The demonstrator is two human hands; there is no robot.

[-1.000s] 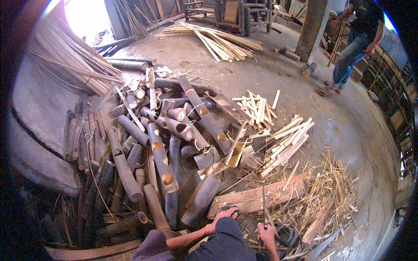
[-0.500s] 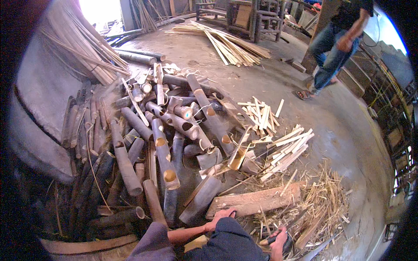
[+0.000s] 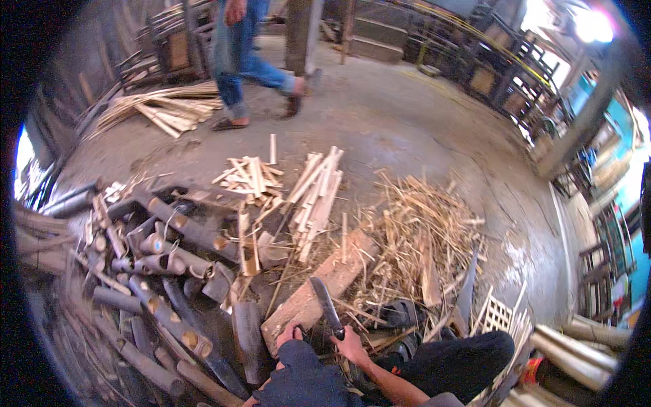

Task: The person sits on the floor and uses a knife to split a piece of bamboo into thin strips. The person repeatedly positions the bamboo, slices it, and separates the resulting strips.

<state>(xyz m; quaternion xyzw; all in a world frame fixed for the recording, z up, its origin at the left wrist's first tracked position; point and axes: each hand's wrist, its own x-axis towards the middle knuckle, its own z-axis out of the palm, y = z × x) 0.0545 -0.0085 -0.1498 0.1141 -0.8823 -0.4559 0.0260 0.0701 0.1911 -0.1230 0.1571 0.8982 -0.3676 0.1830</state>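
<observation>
My right hand (image 3: 351, 344) grips a large knife (image 3: 324, 302) by its dark handle, its broad curved blade pointing up and away over the wood. Beside it, my left hand (image 3: 289, 335) is closed at the near end of a thick wooden plank (image 3: 325, 282). My dark-clothed knee partly covers that hand, and whatever its fingers hold is hidden. Wood shavings and split strips (image 3: 424, 230) lie heaped right of the plank. Past its far end, pale split slats (image 3: 317, 197) rest in a pile, with shorter pale pieces (image 3: 252, 178) to their left.
Cut dark bamboo tubes (image 3: 169, 325) crowd the left side. A grey blade like a handsaw's (image 3: 466, 292) stands by my right foot's dark sandal (image 3: 400, 314). Long pale strips (image 3: 163, 108) lie farther back, where a person in jeans (image 3: 237, 64) walks. Thick bamboo poles (image 3: 569, 356) lie at right.
My view has swung to the right. The knife, low beside the shavings before, is now raised next to my left hand at the plank. The other person has walked on leftward relative to the strips.
</observation>
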